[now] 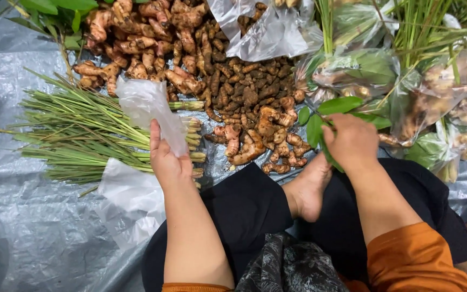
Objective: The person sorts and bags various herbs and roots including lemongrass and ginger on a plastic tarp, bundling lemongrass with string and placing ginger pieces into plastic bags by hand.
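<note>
My left hand (167, 160) grips a thin clear plastic bag (151, 108), holding it up over the cut ends of a lemongrass bundle (82, 132). My right hand (351, 141) is closed around a sprig of green leaves (328, 111) just right of a heap of ginger-like and turmeric-like roots (244, 92). I sit cross-legged in dark trousers, one bare foot (308, 189) lying between my two arms.
A grey plastic sheet (28, 227) covers the ground. More clear bags (125, 200) lie by my left knee. Filled bags of roots and leaves (444, 113) are stacked at right. Larger pale roots (136, 38) and long green stalks (422, 27) lie along the far side.
</note>
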